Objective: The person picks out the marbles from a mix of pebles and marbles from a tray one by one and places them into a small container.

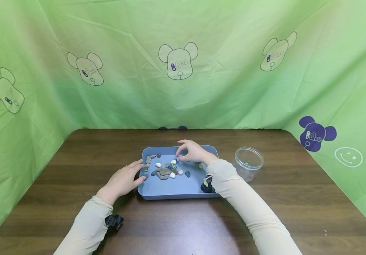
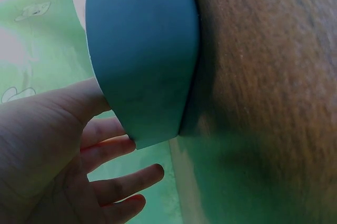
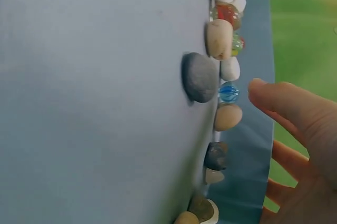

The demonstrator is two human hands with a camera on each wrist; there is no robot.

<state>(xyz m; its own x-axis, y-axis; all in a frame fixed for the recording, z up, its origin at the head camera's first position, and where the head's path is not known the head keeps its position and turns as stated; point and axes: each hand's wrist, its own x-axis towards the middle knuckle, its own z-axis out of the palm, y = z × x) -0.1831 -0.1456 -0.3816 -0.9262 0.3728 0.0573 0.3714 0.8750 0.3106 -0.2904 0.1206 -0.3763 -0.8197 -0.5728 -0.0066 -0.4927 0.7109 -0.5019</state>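
Observation:
A shallow blue tray (image 1: 160, 187) holds pebbles and glass marbles, many of them clustered in its middle. My left hand (image 1: 122, 181) rests at the tray's left rim, with relaxed fingers and the thumb reaching over the edge. In the left wrist view, the tray's outer wall (image 2: 147, 60) hides part of that hand. Over the tray's far side hovers my right hand (image 1: 196, 152), thumb and forefinger apart. From the right wrist, the thumb appears close to a blue marble (image 3: 229, 92); a grey pebble (image 3: 201, 77) and a tan pebble (image 3: 228, 117) lie nearby. Nothing shows in its grasp.
To the tray's right stands a clear round jar (image 1: 248, 163) with a few small pieces inside. Everything sits on a dark wooden table (image 1: 183, 223). A green printed cloth (image 1: 132, 88) hangs around the back and sides.

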